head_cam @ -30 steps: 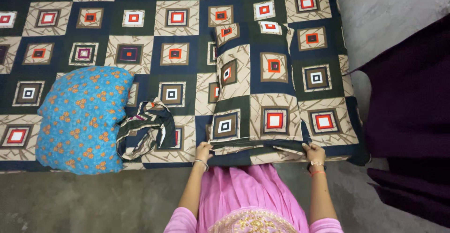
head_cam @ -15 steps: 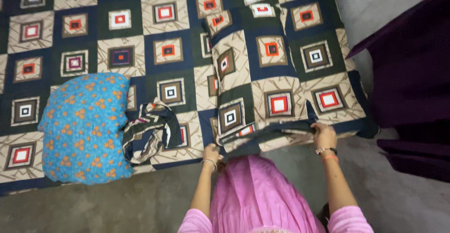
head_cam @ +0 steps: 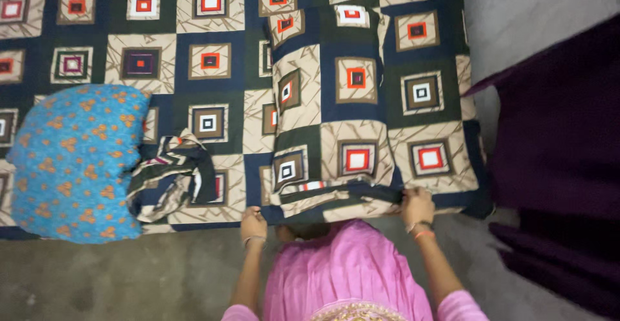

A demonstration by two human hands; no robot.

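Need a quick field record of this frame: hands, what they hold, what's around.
view: head camera, looking down
left hand: grips the near-left corner of the patterned pillow
right hand: grips the pillow's near-right edge
pillow: lies on the bed, cover matches the patterned bedsheet
blue pillow: left on the bed, orange flower print
crumpled cloth: between the two pillows
dark purple fabric: right of the bed
floor: grey, bare
clothing: pink garment

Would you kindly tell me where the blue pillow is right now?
In the head view, the blue pillow lies at the bed's left end, beside a crumpled cloth, left of both hands.
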